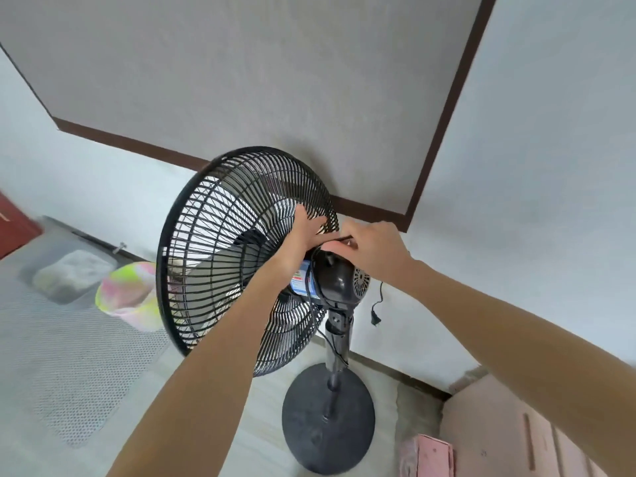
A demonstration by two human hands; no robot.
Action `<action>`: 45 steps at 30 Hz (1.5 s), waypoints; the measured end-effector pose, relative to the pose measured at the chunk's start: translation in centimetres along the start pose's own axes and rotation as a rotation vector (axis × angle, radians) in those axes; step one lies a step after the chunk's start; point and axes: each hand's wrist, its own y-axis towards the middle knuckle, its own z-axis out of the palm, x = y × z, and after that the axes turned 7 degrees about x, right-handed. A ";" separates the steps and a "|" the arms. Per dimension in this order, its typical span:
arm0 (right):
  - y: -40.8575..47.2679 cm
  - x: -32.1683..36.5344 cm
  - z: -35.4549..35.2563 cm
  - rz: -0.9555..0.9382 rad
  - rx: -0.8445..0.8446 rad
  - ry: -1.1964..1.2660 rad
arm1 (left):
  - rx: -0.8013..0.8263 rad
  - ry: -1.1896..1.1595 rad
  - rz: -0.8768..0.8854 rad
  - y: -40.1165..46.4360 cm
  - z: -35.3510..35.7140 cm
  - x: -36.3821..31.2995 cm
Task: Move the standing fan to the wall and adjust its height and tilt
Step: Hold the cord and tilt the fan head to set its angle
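Note:
A black standing fan (pixel 220 256) stands on its round base (pixel 327 421) close to a white wall (pixel 516 166), its cage facing left. My left hand (pixel 303 235) grips the rear wires of the cage near the top. My right hand (pixel 371 246) pinches the black power cord (pixel 339 238) above the motor housing (pixel 337 280). The cord loops around the housing, and its plug (pixel 375 320) dangles to the right of the pole (pixel 335 352).
A bed with a mesh mat (pixel 79 356) lies at the left, with a pink-and-yellow pillow (pixel 130 294) behind the cage. A pinkish cabinet (pixel 516 432) and a pink box (pixel 426 456) sit at the lower right. A dark wall trim (pixel 444 108) frames a grey panel.

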 end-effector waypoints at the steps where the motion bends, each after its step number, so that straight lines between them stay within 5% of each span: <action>1: 0.5 0.1 0.1 0.023 0.036 0.010 | -0.014 -0.039 0.028 -0.5 -0.2 0.3; 8: 2.6 -0.3 -0.2 0.258 0.157 0.154 | -0.240 0.068 0.273 -0.3 -0.9 4.2; 22: 2.2 -5.2 0.7 0.176 0.468 0.180 | -0.359 0.312 0.520 0.1 0.1 5.7; 36: -10.3 -4.8 10.0 0.749 0.337 0.608 | -0.439 0.378 0.603 0.5 0.7 6.3; 41: -14.0 -3.9 10.9 0.796 0.331 0.529 | -0.465 0.615 0.728 0.5 1.5 7.4; 45: -16.5 -3.5 10.9 0.870 0.265 0.366 | -0.573 0.633 0.636 1.0 2.2 7.2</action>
